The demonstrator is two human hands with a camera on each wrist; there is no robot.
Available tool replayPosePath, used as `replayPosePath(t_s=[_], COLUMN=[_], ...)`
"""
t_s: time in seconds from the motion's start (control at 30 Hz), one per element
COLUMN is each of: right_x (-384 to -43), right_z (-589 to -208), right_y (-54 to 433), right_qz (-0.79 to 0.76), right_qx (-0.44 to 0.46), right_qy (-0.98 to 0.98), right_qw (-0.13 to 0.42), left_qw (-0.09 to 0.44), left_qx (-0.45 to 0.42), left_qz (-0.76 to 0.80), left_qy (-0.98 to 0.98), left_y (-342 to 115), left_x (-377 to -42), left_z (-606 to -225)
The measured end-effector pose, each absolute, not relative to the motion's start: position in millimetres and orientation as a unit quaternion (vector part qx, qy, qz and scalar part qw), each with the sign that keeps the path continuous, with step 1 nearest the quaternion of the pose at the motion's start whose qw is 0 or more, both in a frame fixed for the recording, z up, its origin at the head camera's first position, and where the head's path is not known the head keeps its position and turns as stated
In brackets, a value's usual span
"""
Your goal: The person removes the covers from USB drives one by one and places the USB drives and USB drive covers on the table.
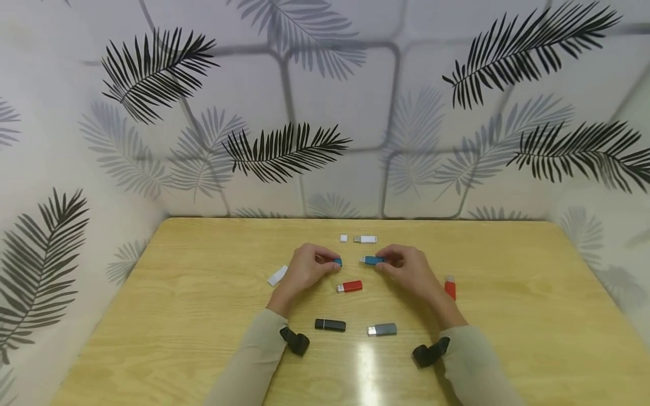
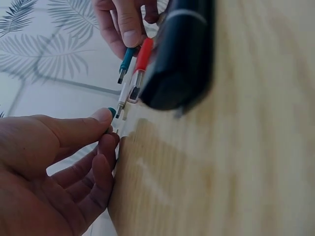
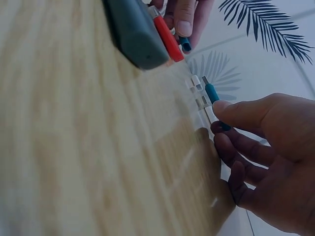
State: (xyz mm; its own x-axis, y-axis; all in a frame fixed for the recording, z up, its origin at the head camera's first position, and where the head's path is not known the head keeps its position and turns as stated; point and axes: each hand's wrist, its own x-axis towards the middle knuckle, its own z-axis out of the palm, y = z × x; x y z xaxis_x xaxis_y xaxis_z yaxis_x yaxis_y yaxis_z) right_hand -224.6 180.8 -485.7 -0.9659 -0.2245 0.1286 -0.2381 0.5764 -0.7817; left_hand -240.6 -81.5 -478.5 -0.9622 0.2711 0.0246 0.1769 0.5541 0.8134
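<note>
Between thumb and fingers, my left hand pinches a small blue cap; in the left wrist view only an edge of the cap shows past the thumb. My right hand pinches a blue USB stick by its rear end. The stick's bare metal plug points left toward the cap, with a gap between them. In the right wrist view the stick slants up from the thumb. Just behind the hands lie a white USB stick, plug exposed, and a small white cap.
In front of the hands lie a red USB stick, a black stick and a grey one. A white stick sits beside the left forearm, another red one beside the right. The wooden table meets a leaf-patterned backdrop.
</note>
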Motion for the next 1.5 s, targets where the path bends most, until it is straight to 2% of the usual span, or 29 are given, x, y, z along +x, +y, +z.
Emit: replayPosePath(t_s=[0.7,1.23,1.5], right_x=[-248.5,-255.1,-257.0], right_z=[-487.4,-492.0,-491.7], right_y=[171.7,171.8,170.6], right_qz=[0.396,0.387,0.381], right_qx=[0.147,0.144,0.125], right_qy=[-0.907,-0.91,-0.916], right_qw=[0.009,0.02,0.003], left_qw=[0.06,0.052,0.049], left_qx=[0.147,0.152,0.148], left_qz=[0.378,0.378,0.381], left_qy=[0.912,0.912,0.912], left_y=[-68.6,-65.6,-65.7], left_x=[-267.8,-270.7,-272.5], left_z=[-476.0,-476.2,-480.1])
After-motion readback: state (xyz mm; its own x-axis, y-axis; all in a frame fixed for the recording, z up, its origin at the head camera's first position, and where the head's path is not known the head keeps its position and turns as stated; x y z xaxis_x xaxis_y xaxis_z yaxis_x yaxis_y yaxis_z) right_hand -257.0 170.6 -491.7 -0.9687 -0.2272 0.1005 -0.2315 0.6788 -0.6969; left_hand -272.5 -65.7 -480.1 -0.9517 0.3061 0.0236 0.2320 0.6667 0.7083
